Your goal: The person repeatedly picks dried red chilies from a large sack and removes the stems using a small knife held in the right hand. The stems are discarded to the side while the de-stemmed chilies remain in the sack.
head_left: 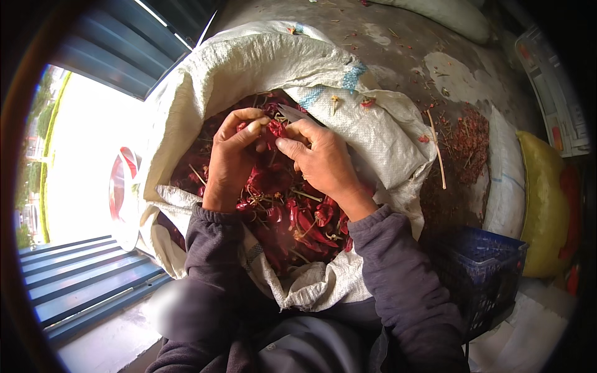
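An open white woven sack (224, 56) with rolled edges holds a heap of dried red chillies (301, 227) with stems. My left hand (233, 152) pinches a small shrivelled red chilli (275, 128) by its pale stem end, fingers curled. My right hand (317, 158) is closed on the same chilli from the right, thumb against it. A pointed grey metal blade (292, 112) shows just beyond my right index finger; its handle is hidden, and I cannot tell whether that hand holds it too.
A blue plastic crate (482, 248) stands at lower right. A white sack (500, 177) and yellow sack (538, 205) lie beyond it, another sack (454, 15) at the back. Stems and red scraps (466, 140) litter the concrete floor. Blue corrugated panels (87, 286) edge a bright opening at left.
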Demonstrator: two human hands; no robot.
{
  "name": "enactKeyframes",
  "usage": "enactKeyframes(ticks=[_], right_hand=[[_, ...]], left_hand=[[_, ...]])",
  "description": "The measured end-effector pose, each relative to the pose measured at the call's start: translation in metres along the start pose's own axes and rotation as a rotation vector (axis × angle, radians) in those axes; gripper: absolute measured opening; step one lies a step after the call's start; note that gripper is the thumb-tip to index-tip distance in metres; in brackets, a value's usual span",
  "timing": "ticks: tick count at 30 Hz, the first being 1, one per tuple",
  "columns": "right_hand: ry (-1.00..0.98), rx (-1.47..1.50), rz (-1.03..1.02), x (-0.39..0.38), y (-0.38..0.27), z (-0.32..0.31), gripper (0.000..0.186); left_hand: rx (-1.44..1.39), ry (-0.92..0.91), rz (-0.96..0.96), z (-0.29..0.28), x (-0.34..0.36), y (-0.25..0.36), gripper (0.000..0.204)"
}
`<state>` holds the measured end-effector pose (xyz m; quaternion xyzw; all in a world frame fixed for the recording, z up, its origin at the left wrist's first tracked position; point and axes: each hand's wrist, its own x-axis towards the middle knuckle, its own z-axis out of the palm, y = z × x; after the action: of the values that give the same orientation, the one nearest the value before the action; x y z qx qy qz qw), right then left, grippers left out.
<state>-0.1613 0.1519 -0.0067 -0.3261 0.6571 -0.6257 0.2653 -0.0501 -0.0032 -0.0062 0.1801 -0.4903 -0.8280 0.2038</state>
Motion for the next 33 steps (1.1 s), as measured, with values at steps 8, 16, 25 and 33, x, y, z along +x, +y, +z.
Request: enactKeyframes(ticks=[8,16,25,33], right_hand=[[-0.012,-0.202,-0.094,-0.001,0.003,-0.003,0.022],[-0.151,-0.76,-0.309,-0.015,0.019,0.008,0.026],[-0.112,-0.126,0.011,-0.001,0.014,-0.008,0.033],[-0.231,0.612,0.455,-0.002,0.01,-0.022,0.024]], left_hand=[[0.346,0.275,0.203,0.0,-0.001,0.022,0.007],[0.266,0.383,0.25,-0.025,0.005,0.022,0.012],[0.511,-0.019,0.227,-0.01,-0.008,0.02,0.02],[0.917,-0.2,0.062,0.012,-0.015,0.012,0.04]])
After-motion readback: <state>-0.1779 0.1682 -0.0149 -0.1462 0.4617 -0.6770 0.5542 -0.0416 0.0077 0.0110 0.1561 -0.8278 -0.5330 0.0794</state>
